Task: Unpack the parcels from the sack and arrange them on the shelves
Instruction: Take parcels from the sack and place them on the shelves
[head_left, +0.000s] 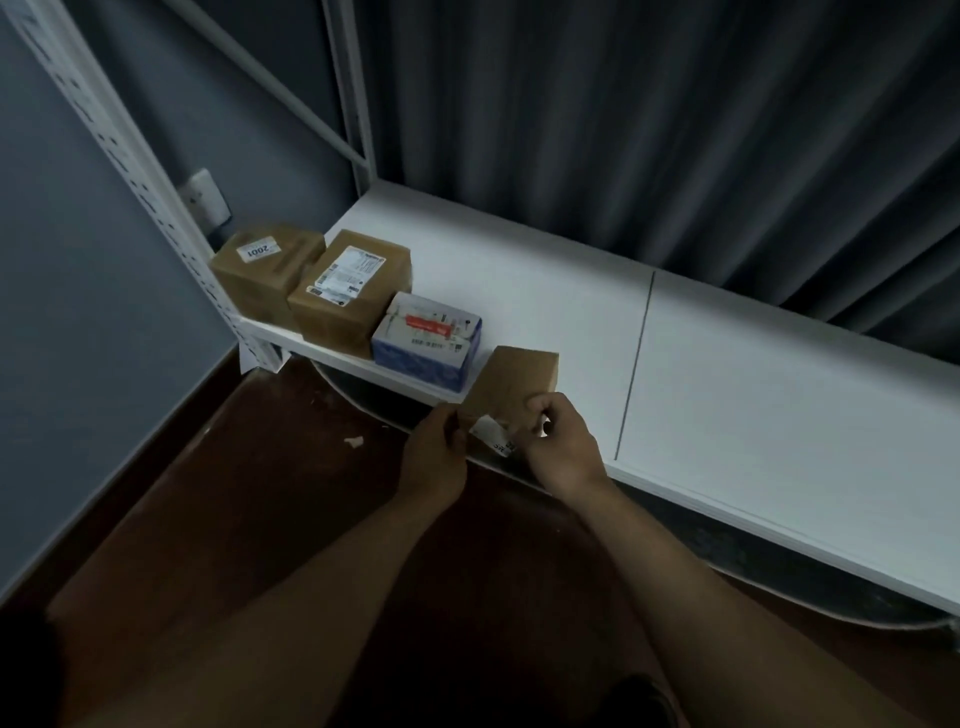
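Note:
A small brown cardboard parcel (514, 387) with a white label at its near end lies at the front edge of the white shelf (753, 395). My left hand (434, 457) pinches its near left corner. My right hand (558, 441) grips its near right side, fingers curled over the top. To its left stands a row of three parcels: a blue and white box (426, 340), a brown box with a shipping label (345, 291), and a brown box marked 2001 (265, 270). The sack is out of view.
White perforated shelf uprights (150, 171) rise at the left. A dark grey curtain (675, 130) hangs behind the shelf. A wall socket (205, 200) sits on the grey wall. Dark brown floor (234, 493) lies below, with a scrap of paper (354, 442).

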